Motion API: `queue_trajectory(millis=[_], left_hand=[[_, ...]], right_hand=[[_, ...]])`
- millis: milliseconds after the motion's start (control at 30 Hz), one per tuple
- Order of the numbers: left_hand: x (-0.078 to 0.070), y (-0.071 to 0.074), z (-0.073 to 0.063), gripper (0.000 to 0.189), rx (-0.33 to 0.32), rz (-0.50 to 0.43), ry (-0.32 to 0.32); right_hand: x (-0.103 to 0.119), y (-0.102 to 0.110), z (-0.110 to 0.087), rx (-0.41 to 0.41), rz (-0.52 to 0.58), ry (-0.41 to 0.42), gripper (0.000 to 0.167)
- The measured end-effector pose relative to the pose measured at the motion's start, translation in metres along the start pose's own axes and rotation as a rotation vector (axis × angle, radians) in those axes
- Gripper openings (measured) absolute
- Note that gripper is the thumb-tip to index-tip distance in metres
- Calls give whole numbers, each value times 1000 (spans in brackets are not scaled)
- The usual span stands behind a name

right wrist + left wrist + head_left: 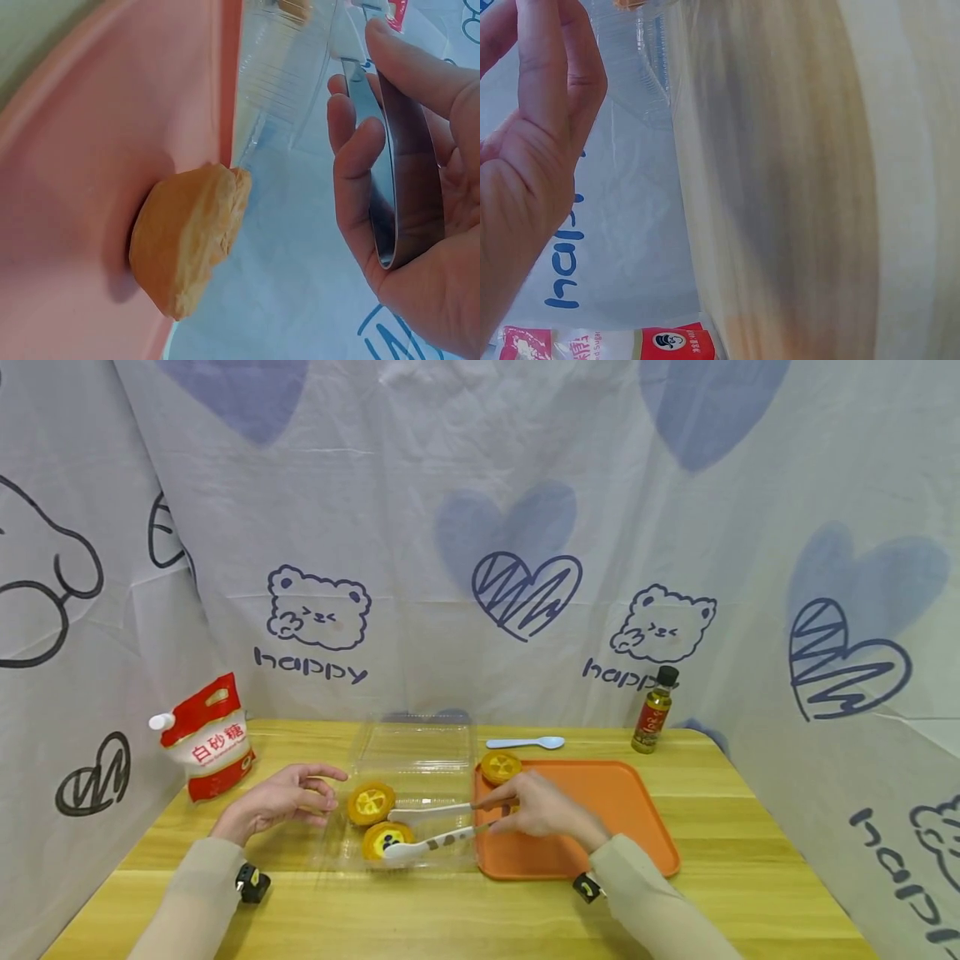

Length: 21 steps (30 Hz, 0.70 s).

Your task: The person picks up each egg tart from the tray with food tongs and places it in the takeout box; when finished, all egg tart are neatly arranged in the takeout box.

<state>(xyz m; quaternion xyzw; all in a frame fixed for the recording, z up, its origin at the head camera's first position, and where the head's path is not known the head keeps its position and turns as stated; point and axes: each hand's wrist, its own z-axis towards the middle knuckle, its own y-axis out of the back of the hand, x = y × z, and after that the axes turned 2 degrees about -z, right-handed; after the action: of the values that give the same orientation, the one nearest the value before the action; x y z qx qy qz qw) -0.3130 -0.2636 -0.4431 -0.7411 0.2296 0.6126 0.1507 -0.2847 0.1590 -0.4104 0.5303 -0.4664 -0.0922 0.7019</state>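
My right hand [538,810] grips a pair of tongs [412,187] by their bent metal end, with the pale tips spread apart. Below those tips, two egg tarts lie in an open clear plastic container [416,747]. One is a plain yellow-topped tart [371,803]; the nearer one, a tart with dark spots [378,835], is partly covered by a tong tip. My left hand [281,797], fingers loosely bent and holding nothing, hovers at the container's left side. A third egg tart [501,767] sits on the orange tray [607,810], at its back left corner.
A red and white sugar bag [217,743] with a white spout stands at the back left. Behind the tray lie a pale blue spoon [525,743] and, farther right, an upright oil bottle [652,714]. A printed cloth [405,568] hangs behind the wooden table [315,918].
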Motion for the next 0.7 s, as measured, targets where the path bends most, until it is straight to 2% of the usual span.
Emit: queue_trajectory(millis=[400,700], left_hand=[[0,-1,2,64,-13,3,20],[-1,-1,2,64,1,3,11]], right_hand=[[5,-8,9,-28,-40,0,36],[7,-11,10,-17,15,-19,39]])
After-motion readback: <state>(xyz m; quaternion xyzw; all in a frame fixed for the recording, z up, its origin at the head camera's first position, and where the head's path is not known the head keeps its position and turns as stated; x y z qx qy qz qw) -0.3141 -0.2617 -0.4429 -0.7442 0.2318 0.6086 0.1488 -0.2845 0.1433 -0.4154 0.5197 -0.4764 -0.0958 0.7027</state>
